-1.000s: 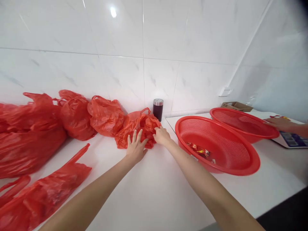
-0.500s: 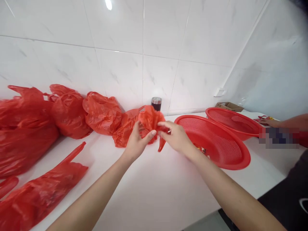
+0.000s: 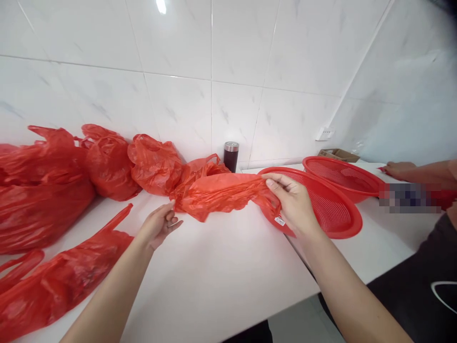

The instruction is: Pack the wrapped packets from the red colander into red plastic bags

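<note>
A thin red plastic bag (image 3: pixel 224 193) is stretched out sideways above the white table, between my two hands. My right hand (image 3: pixel 291 197) pinches its gathered right end, where a small white tag hangs. My left hand (image 3: pixel 160 226) is at the bag's lower left end, thumb and forefinger closed on its edge, the other fingers loosely curled. Behind the bag lies another crumpled red bag (image 3: pixel 203 166), partly covered. A red perforated basket (image 3: pixel 335 214) is just behind and right of my right hand, which hides part of it.
Filled red bags (image 3: pixel 153 164) line the wall at the left, and another bag (image 3: pixel 78 271) lies at the front left. A dark tumbler (image 3: pixel 231 157) stands by the wall. A second basket (image 3: pixel 342 176) and a cardboard box (image 3: pixel 339 155) are at the right, near another person's arm (image 3: pixel 424 171).
The crumpled bag between my hands is now pulled out lengthwise. My left hand has moved left and down, my right hand to the right. The other person's hand has shifted slightly.
</note>
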Demonstrator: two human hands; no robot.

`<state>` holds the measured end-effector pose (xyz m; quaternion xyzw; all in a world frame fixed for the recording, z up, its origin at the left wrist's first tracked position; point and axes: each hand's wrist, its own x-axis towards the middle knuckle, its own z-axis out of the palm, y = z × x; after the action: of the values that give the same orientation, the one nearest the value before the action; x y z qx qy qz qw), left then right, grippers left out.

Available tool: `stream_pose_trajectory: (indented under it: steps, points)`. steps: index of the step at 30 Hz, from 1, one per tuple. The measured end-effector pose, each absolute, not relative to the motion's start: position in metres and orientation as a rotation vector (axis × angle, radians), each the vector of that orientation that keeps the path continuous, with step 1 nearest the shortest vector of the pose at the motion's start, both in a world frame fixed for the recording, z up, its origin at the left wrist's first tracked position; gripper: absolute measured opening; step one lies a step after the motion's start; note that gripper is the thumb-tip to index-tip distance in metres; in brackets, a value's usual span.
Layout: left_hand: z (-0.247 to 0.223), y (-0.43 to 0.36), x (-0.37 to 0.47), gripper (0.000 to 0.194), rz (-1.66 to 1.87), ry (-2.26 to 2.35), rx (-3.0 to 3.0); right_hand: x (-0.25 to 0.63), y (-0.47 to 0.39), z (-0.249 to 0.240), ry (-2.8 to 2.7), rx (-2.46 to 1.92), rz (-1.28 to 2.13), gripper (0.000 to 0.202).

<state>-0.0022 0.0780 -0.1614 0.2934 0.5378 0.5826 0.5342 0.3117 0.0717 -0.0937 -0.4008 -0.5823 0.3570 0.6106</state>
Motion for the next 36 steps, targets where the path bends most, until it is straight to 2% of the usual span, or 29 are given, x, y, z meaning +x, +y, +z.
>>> stream_pose_trajectory:
  steps: [3, 5, 6, 8, 10, 12, 15, 19, 22, 26, 28, 31, 33, 34, 36]
  points:
    - [-0.159, 0.064, 0.002, 0.028, 1.68, 1.361, 0.715, 0.306, 0.065, -0.09, -1.403, -0.968, 0.799, 0.024]
    - [-0.15, 0.046, 0.024, 0.027, 1.843, 1.363, 1.022, 0.293, 0.057, -0.09, -1.516, -1.014, 0.811, 0.026]
    - [-0.146, 0.036, 0.039, 0.03, 1.837, 1.35, 1.276, 0.284, 0.052, -0.091, -1.568, -1.012, 0.834, 0.027]
    - [-0.137, 0.02, 0.069, 0.045, 1.585, 1.333, 1.735, 0.266, 0.044, -0.092, -1.641, -0.965, 0.911, 0.027]
    - [-0.132, 0.014, 0.089, 0.039, 1.373, 1.349, 1.883, 0.255, 0.04, -0.093, -1.672, -0.935, 1.01, 0.027]
    - [-0.131, 0.017, 0.092, 0.018, 1.28, 1.383, 1.797, 0.256, 0.04, -0.094, -1.662, -0.966, 1.079, 0.028]
    - [-0.137, 0.027, 0.066, 0.024, 1.319, 1.416, 1.607, 0.28, 0.049, -0.093, -1.514, -0.994, 1.106, 0.03]
    - [-0.143, 0.029, 0.015, 0.027, 1.61, 1.501, 1.392, 0.318, 0.058, -0.092, -1.19, -0.985, 1.089, 0.034]
    - [-0.141, 0.02, 0.0, 0.028, 1.631, 1.427, 1.255, 0.327, 0.054, -0.091, -1.163, -1.021, 1.045, 0.037]
    - [-0.137, 0.009, 0.026, 0.029, 1.578, 1.416, 1.467, 0.316, 0.043, -0.088, -1.353, -1.109, 0.773, 0.037]
    - [-0.143, 0.004, 0.053, 0.03, 1.415, 1.369, 1.707, 0.307, 0.04, -0.089, -1.449, -1.126, 0.732, 0.032]
    - [-0.161, 0.0, 0.094, 0.046, 1.121, 1.32, 1.934, 0.291, 0.039, -0.096, -1.47, -1.075, 0.87, 0.021]
    - [-0.17, 0.002, 0.114, 0.058, 1.18, 1.362, 1.897, 0.282, 0.039, -0.101, -1.376, -0.975, 1.022, 0.018]
    - [-0.172, 0.006, 0.121, 0.055, 1.248, 1.361, 1.831, 0.279, 0.038, -0.102, -1.327, -0.91, 1.107, 0.019]
    - [-0.17, 0.015, 0.126, 0.034, 1.323, 1.269, 1.678, 0.273, 0.036, -0.105, -1.277, -0.78, 1.224, 0.02]
